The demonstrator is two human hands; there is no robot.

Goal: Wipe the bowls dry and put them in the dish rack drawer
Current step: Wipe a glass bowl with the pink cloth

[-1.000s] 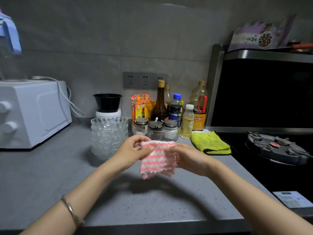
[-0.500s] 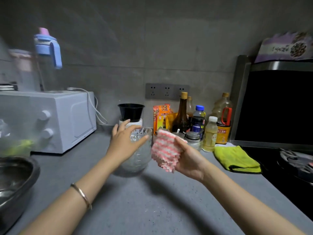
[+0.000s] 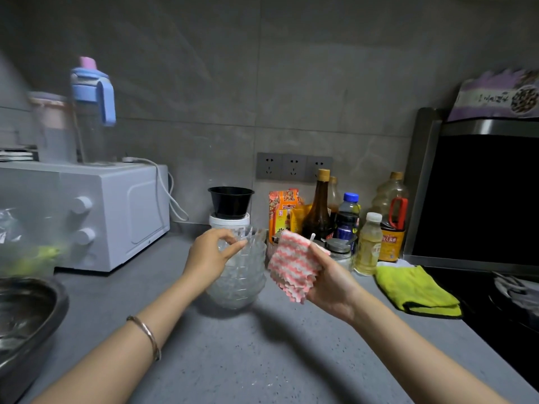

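A stack of several clear glass bowls point(image 3: 242, 281) stands on the grey counter point(image 3: 262, 360) in the middle of the view. My left hand point(image 3: 208, 258) grips the rim of the top bowl, fingers and thumb curled round its near-left edge. Just right of the stack, my right hand point(image 3: 329, 281) holds a pink-and-white striped cloth point(image 3: 293, 265), palm up, with the cloth draped over the fingers. The dish rack drawer is not in view.
A white oven point(image 3: 96, 214) with bottles on top stands at the left, a steel basin point(image 3: 26, 322) at the near left. Behind the bowls are a black cup on a white tub point(image 3: 230, 205) and condiment bottles point(image 3: 344, 220). A yellow cloth point(image 3: 414, 290) and black stove point(image 3: 513, 295) lie right.
My left hand let go of the cloth and moved to the bowl stack, now gripping the top rim. My right hand keeps the cloth. The view swung left.
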